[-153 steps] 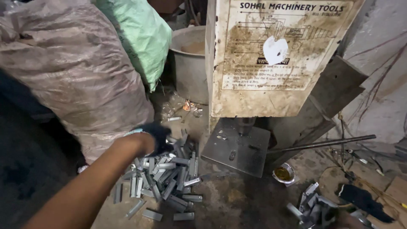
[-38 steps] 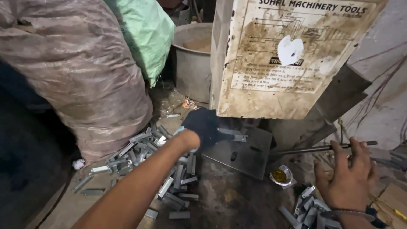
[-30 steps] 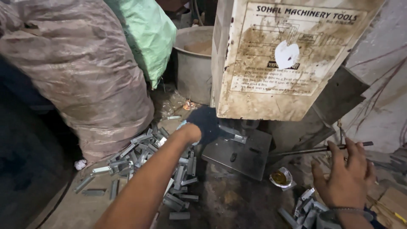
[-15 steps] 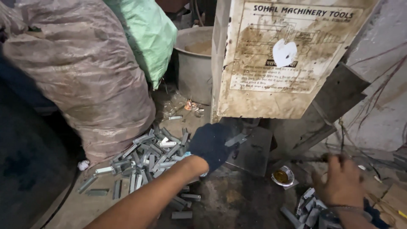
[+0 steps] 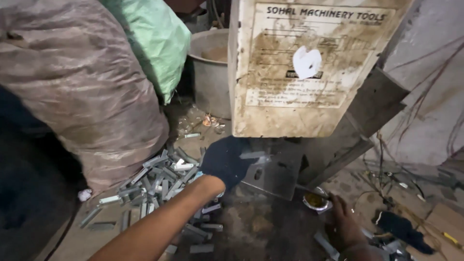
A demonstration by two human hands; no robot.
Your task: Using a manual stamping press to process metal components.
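My left hand (image 5: pixel 223 163) wears a dark glove and reaches over to the grey steel base plate (image 5: pixel 275 176) under the cream machine housing (image 5: pixel 309 72). Its fingers pinch a small flat metal piece (image 5: pixel 253 155) at the plate's left edge. A heap of similar grey metal pieces (image 5: pixel 154 181) lies on the floor just left of that hand. My bare right hand (image 5: pixel 345 224) is low at the bottom right with its fingers spread. It rests beside a small bowl of yellow liquid (image 5: pixel 315 200) and above a few more metal pieces (image 5: pixel 326 244).
A big stuffed brownish sack (image 5: pixel 82 87) and a green sack (image 5: pixel 154 43) fill the left. A grey metal tub (image 5: pixel 212 72) stands behind the machine. Wires and a dark rag (image 5: pixel 403 229) litter the floor at right, with a wall (image 5: pixel 430 96) behind.
My left hand pulled back from under the machine to the plate's left edge, still gripping a piece. My right hand came off the horizontal lever rod and dropped down beside the bowl.
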